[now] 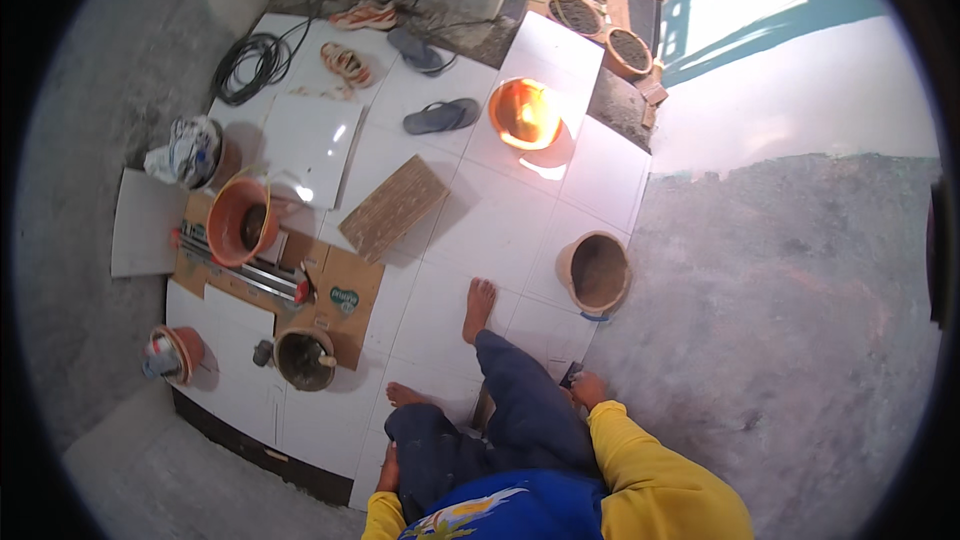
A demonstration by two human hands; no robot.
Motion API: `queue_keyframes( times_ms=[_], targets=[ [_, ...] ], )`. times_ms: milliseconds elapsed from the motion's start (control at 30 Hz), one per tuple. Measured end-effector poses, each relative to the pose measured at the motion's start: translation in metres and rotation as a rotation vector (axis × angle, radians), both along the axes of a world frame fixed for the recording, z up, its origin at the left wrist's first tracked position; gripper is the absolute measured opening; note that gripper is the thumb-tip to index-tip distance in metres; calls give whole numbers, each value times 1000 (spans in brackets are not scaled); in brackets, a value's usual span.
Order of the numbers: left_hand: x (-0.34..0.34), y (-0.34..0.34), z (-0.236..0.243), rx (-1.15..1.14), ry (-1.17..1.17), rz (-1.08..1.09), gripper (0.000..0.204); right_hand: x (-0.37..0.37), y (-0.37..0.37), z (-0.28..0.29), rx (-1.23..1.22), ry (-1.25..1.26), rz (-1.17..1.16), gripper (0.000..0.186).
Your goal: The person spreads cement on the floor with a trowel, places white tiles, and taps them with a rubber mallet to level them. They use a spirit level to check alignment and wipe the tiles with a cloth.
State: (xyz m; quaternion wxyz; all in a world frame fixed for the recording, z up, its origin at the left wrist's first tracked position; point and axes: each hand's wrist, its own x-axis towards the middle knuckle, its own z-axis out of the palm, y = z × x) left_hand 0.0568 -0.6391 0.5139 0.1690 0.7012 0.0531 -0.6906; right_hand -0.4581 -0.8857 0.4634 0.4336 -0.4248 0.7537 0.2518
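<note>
My right hand [590, 389] is closed round a small dark object [571, 374], low beside the grey wall at the edge of the tiles. What kind of thing it is cannot be made out. My left hand [388, 468] lies flat along the side of my dark trouser leg, with nothing visible in it. Both bare feet rest on the white tiled floor [490, 210]. Just ahead of my right hand stands a tan bucket [597, 272] with a greyish inside, close to the wall.
A brown textured board [395, 208] lies ahead. Leftward are an orange bucket [241, 221], a tile cutter [245, 275] on cardboard [345, 325] and a mortar bucket [304, 360]. A sunlit orange bucket [525, 113], grey sandals [441, 117] and coiled black cable [252, 68] are farther off.
</note>
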Motion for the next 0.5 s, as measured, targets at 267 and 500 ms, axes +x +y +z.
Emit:
queue_keyframes(
  times_ms=[267, 500],
  targets=[
    [-55, -359, 94, -318, -169, -381, 63, 0, -315, 85, -546, -259, -320, 44],
    [-78, -539, 85, -487, -300, -398, 57, -108, -403, 88, -755, 7, -215, 48]
  ],
)
